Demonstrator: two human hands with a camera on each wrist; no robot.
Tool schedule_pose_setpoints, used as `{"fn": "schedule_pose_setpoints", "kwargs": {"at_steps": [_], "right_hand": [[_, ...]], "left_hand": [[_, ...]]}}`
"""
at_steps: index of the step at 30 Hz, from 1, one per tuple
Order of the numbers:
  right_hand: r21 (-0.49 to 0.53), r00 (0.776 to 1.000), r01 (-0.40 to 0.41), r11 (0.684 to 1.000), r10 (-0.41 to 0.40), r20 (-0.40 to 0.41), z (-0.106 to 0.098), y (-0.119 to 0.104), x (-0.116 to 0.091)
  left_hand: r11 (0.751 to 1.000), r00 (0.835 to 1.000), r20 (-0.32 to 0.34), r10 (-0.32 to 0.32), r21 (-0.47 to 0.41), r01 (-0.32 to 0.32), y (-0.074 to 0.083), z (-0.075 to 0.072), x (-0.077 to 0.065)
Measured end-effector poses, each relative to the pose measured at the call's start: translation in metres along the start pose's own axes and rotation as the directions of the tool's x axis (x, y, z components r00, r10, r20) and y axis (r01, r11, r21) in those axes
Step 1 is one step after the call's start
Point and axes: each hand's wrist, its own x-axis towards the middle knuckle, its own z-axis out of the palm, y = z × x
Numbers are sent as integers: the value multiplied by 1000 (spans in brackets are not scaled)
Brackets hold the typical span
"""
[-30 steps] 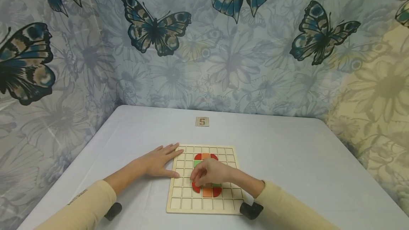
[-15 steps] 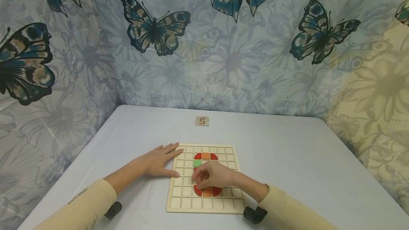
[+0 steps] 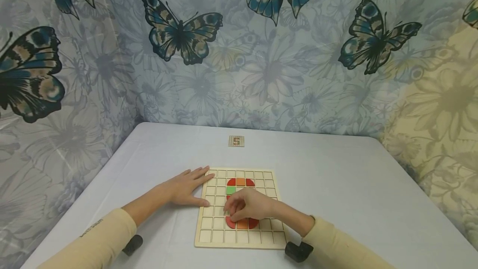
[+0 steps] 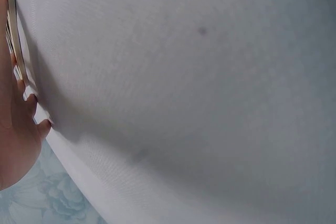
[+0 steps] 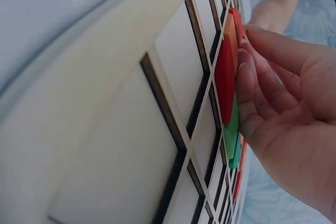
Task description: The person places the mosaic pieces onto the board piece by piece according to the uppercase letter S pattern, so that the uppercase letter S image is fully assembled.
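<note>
A wooden grid board (image 3: 216, 238) lies on the table with red, orange and green tiles in a figure down its middle. My right hand (image 3: 252, 205) is over the board, its thumb and curled fingers at a rounded red tile (image 3: 230, 223) at the figure's lower left. In the right wrist view the thumb tip meets that tile's edge, beside an orange tile (image 5: 230, 32). Part of the figure's centre is hidden under this hand. My left hand (image 3: 186, 188) rests with spread, straight fingers on the board's left edge.
A small square card (image 3: 236, 141) with an S-shaped pattern lies farther back on the white table (image 3: 317, 169). Butterfly-print cloth (image 3: 276, 74) hangs behind. A green tile (image 3: 231, 190) and an orange tile (image 3: 240, 182) show in the figure's upper part.
The rounded red tile has gone from tilted to nearly lined up beside the lower orange tile. My right hand has shifted slightly right; my left hand has stayed on the board's edge.
</note>
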Motion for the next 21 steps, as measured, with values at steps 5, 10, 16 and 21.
{"fn": "schedule_pose_setpoints", "kwargs": {"at_steps": [5,10,16,21], "right_hand": [[5,1000,4,1000,-4,1,0,0,-1],[58,999,-43,997,43,-10,-1,2,-3],[247,994,-69,966,89,-70,-7,3,0],[102,976,-15,995,37,-215,-24,1,6]], "left_hand": [[1000,1000,-3,17,-9,-17,1,0,2],[1000,1000,3,10,-5,-10,1,1,2],[1000,1000,14,-3,-18,3,0,3,2],[999,1000,-3,-17,-52,17,0,4,0]]}}
